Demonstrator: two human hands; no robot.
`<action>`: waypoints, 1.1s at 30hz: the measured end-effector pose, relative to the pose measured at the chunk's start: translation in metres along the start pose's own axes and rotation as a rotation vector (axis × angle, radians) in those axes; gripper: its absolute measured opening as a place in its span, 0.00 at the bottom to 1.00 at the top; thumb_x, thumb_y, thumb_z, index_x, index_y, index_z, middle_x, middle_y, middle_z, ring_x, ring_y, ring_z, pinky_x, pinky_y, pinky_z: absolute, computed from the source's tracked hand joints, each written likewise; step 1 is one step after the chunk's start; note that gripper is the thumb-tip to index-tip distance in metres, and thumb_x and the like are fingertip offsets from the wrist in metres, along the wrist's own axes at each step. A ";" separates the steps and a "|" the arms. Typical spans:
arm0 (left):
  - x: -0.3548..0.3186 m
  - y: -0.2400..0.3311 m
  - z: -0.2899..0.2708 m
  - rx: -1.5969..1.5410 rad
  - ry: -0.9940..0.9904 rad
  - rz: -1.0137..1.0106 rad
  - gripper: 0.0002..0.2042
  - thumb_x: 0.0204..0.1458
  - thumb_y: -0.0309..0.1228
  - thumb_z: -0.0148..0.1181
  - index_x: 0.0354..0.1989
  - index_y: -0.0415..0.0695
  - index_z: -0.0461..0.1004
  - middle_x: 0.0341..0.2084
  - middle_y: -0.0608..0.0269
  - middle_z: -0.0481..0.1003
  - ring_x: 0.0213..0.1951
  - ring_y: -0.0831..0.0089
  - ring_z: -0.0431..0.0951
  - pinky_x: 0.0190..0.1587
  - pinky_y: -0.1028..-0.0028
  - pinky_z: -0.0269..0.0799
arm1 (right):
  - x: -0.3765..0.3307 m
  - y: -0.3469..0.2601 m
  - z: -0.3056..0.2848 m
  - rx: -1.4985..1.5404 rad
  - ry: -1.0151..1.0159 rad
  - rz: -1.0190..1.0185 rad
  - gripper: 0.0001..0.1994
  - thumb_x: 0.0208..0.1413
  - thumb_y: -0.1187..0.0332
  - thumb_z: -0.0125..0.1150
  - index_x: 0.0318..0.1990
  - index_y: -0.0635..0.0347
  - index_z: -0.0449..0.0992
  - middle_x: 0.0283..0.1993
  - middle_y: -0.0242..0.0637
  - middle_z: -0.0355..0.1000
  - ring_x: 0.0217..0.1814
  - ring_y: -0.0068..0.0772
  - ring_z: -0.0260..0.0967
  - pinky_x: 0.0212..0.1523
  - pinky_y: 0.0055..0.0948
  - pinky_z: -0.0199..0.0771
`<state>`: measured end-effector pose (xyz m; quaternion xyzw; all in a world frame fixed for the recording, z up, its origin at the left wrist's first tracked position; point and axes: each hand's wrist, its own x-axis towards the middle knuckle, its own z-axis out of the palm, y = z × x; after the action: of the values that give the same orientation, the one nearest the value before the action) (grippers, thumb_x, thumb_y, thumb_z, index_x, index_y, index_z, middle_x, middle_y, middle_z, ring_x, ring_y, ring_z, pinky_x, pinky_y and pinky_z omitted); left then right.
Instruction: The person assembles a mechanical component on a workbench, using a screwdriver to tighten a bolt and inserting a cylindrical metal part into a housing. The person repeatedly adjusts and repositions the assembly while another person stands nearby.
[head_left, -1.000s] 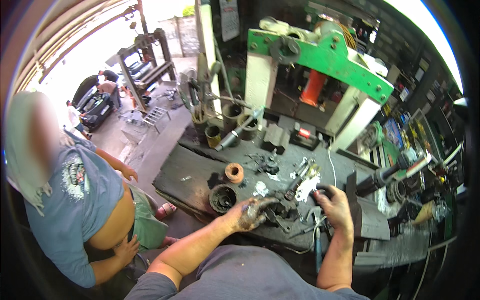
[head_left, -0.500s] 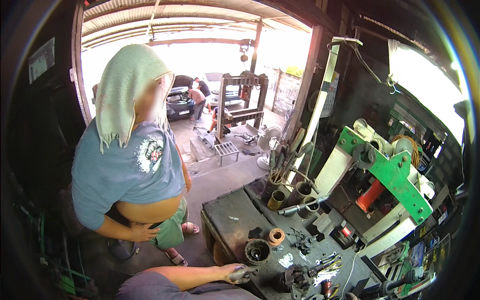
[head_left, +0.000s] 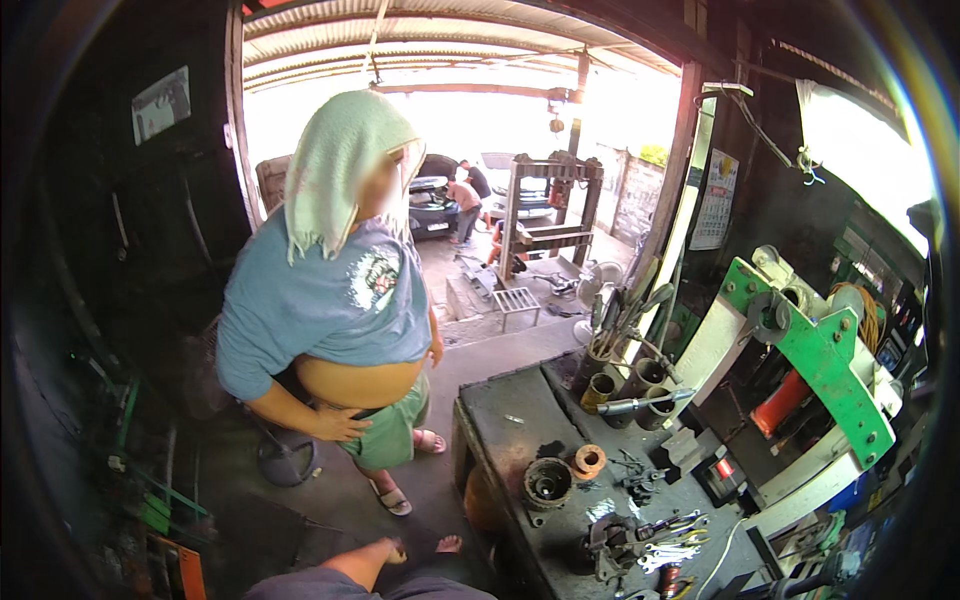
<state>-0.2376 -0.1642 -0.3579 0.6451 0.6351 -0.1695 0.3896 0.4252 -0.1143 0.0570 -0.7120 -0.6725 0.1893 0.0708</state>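
My left forearm comes in at the lower edge out of a grey sleeve. My left hand is small and foreshortened beyond it, left of the workbench and apart from it. Its fingers do not show clearly, and I make out nothing held in it. My right hand is out of view. On the bench, nearest to that hand, stands a round, dark, greasy metal housing with an open centre. A rusty orange ring-shaped part sits beside it. Several wrenches lie in a cluster to the right, near dark metal parts.
A person with a towel over the head stands left of the bench, one hand on the hip. Metal cups hold tools at the bench's back. A green and white press frame rises at right. A stool stands behind the person.
My left hand has drawn back left, away from the bench edge by the housing. The whole view has shifted, so the scene sits further right and lower. The standing person keeps the same pose.
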 end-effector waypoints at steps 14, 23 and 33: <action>-0.033 -0.053 0.028 0.073 -0.046 -0.063 0.25 0.65 0.52 0.53 0.52 0.45 0.87 0.51 0.55 0.87 0.55 0.51 0.85 0.56 0.51 0.79 | 0.021 0.033 0.015 0.066 -0.132 0.096 0.17 0.64 0.63 0.72 0.56 0.61 0.87 0.49 0.55 0.86 0.51 0.48 0.86 0.54 0.42 0.82; 0.038 -0.077 -0.034 0.023 0.198 0.036 0.20 0.70 0.49 0.51 0.43 0.45 0.80 0.39 0.60 0.81 0.41 0.62 0.80 0.42 0.60 0.71 | 0.027 0.034 0.012 0.016 -0.108 0.183 0.17 0.64 0.59 0.71 0.55 0.59 0.88 0.43 0.50 0.87 0.44 0.41 0.85 0.48 0.39 0.82; -0.048 -0.134 0.025 0.080 -0.057 -0.011 0.19 0.69 0.48 0.52 0.39 0.44 0.79 0.34 0.60 0.79 0.36 0.64 0.78 0.37 0.60 0.68 | 0.033 0.072 0.039 -0.009 -0.034 0.231 0.17 0.55 0.61 0.78 0.45 0.65 0.90 0.37 0.49 0.87 0.39 0.40 0.87 0.46 0.41 0.85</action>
<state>-0.3650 -0.2302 -0.3781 0.6516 0.6199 -0.2151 0.3806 0.4789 -0.0935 -0.0104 -0.7816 -0.5881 0.2053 0.0338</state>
